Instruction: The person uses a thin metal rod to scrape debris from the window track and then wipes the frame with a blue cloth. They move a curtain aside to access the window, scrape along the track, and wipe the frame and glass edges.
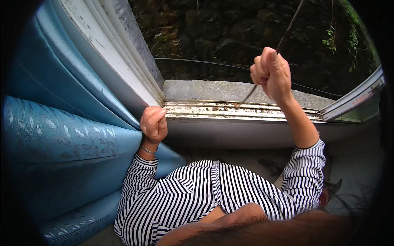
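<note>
My right hand (272,72) is closed around a thin dark stick (289,30), thumb uppermost. The stick slants from the upper right down to the white window track (197,111), where its lower tip is near dark crumbly dirt (220,108). My left hand (154,123) has its fingers curled at the left end of the track, beside the window frame. Folds of a shiny blue curtain (70,132) gather against that wrist. Whether the fingers pinch any cloth or the frame is hidden.
Outside the track lies a concrete ledge (190,89), with a dark cable (209,63) beyond it. A mossy stone wall (200,30) and hanging green plants (331,40) are farther out. A sliding window sash (351,98) stands at the right end.
</note>
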A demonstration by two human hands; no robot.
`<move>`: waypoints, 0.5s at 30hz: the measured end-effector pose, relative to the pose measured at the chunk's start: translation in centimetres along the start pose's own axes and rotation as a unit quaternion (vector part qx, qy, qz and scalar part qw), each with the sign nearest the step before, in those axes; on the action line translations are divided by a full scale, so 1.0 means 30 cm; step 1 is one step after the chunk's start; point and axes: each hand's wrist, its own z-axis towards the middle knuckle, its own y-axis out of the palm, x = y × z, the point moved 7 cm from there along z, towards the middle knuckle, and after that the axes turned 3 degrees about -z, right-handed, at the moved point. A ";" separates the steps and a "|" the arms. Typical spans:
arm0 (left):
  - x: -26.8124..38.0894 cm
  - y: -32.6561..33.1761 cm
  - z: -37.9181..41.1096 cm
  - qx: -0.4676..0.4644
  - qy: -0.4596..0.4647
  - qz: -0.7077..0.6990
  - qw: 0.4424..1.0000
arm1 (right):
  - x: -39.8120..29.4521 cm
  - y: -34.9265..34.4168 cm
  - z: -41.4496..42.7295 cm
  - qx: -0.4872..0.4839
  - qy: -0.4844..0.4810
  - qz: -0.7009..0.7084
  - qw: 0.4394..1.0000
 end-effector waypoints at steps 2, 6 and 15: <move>0.012 0.021 0.013 0.003 0.003 0.018 1.000 | -0.011 0.047 -0.005 -0.002 -0.057 0.031 0.998; 0.024 0.056 0.013 0.005 0.007 0.009 1.000 | 0.059 0.104 -0.011 -0.019 -0.035 0.072 0.997; 0.074 0.063 -0.018 -0.007 0.021 -0.015 1.000 | 0.015 0.049 -0.010 -0.019 -0.069 0.043 0.996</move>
